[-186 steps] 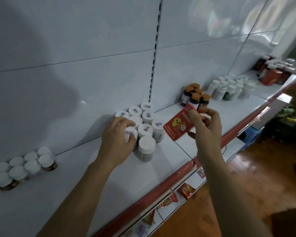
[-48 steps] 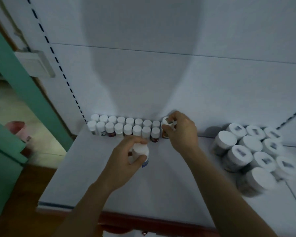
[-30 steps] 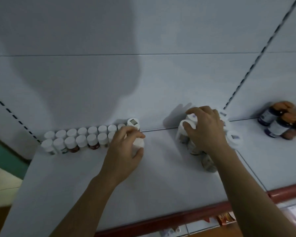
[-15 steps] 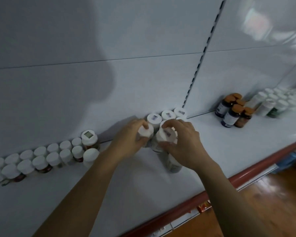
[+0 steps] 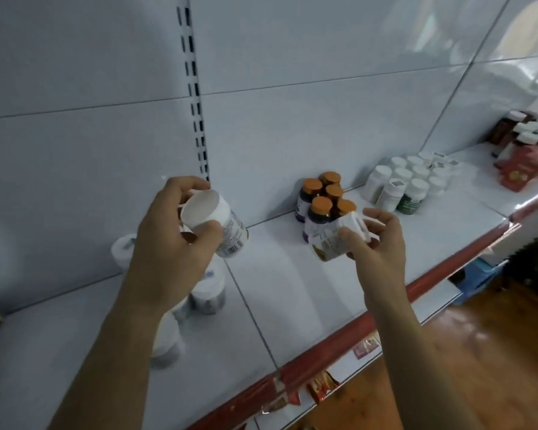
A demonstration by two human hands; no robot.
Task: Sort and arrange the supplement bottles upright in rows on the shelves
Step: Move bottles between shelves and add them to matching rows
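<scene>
Above the white shelf, both hands are raised clear of the surface, each holding one bottle. The left hand has its grip curled round a white bottle, fingers over the top and thumb underneath. This bottle is tilted, with its white cap facing the camera and a barcode on its label at the lower end. The right hand has its grip closed round a second white bottle, which lies nearly on its side with the thumb across the label and the cap pointing up and to the right. Under the left hand and forearm, several white-capped bottles stand upright on the shelf, partly hidden and blurred. Just behind the right hand's bottle, a tight cluster of orange-capped bottles stands upright near the back panel. Further right is a block of plain white bottles in rows, and beyond them red packets lie beside dark bottles with white caps. A slotted upright runs up the back panel above the left hand. A red front edge borders the shelf, with wooden floor below.
</scene>
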